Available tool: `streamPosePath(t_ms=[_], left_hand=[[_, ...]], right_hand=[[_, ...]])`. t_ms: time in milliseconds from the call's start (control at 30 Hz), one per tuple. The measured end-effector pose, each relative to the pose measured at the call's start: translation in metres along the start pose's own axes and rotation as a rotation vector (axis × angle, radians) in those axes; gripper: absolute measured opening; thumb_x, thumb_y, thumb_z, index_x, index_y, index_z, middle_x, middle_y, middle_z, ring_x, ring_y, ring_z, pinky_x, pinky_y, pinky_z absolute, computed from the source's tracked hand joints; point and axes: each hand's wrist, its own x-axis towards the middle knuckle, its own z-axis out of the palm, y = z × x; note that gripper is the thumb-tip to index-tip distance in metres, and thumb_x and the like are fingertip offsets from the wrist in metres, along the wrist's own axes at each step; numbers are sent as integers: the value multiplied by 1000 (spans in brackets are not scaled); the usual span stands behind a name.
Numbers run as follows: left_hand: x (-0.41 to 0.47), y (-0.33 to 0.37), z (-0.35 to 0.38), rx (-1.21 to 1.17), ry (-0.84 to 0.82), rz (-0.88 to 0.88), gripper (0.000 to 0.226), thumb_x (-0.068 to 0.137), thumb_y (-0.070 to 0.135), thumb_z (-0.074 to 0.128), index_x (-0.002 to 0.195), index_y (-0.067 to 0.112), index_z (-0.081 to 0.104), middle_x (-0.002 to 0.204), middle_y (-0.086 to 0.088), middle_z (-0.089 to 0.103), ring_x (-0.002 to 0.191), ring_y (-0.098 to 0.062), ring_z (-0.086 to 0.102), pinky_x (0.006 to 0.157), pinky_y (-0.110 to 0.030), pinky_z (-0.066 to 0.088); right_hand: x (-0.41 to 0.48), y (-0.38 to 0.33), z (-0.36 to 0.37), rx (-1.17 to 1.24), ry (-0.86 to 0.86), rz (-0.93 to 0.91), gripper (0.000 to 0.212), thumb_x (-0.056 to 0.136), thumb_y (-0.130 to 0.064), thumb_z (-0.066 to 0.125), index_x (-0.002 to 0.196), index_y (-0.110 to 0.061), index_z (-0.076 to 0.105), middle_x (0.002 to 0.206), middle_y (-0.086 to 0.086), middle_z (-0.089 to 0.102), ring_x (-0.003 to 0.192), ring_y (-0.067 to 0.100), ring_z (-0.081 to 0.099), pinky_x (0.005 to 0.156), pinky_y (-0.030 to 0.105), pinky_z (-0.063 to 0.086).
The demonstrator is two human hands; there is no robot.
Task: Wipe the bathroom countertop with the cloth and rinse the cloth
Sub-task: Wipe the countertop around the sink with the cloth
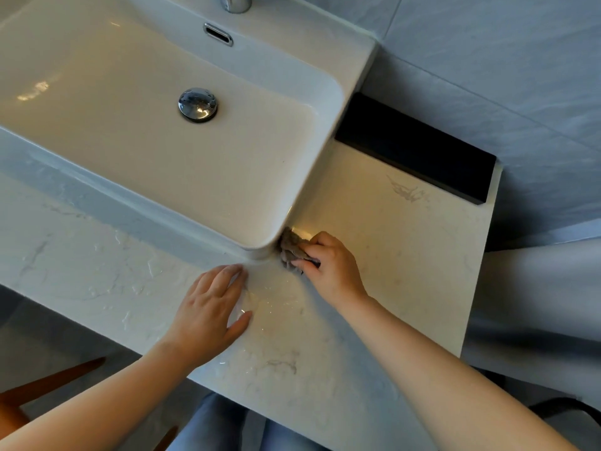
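My right hand (328, 265) grips a bunched grey cloth (291, 247) and holds it against the white marble countertop (406, 242), right at the near right corner of the white basin (182, 131). Most of the cloth is hidden under my fingers. My left hand (211, 307) rests flat on the countertop just in front of that same corner, fingers straight and together. The counter surface around both hands shines wet.
A chrome drain plug (197, 104) sits in the middle of the basin, and the base of a chrome tap (235, 2) shows at the top edge. A black strip (416, 148) runs along the counter's back. The counter's front edge lies close below my arms.
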Motion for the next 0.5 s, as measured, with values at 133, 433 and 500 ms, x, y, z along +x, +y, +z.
streamPosePath(t_ms=[133,433,500], left_hand=[[1,-3,-2,28,-17,12,70,86,58,35,132,8,55,130,-7,55,118,-24,48,103,-36,33],[0,26,-12,-6,-49,168,69,88,59,32,129,10,56,128,-7,57,117,-27,55,99,-42,44],[4,41,-14,-16,-47,205,66,86,58,35,127,11,58,126,-5,58,114,-26,56,96,-41,46]], right_hand=[[-20,-3,-29,98,113,117,8,79,-19,75,80,-10,73,78,-5,54,66,8,53,59,19,42],[-84,24,-84,-43,411,341,7,81,-18,73,82,-11,71,81,-4,53,70,2,53,60,7,37],[-94,33,-95,-60,437,383,8,82,-18,72,85,-11,72,84,-2,55,70,6,54,60,9,38]])
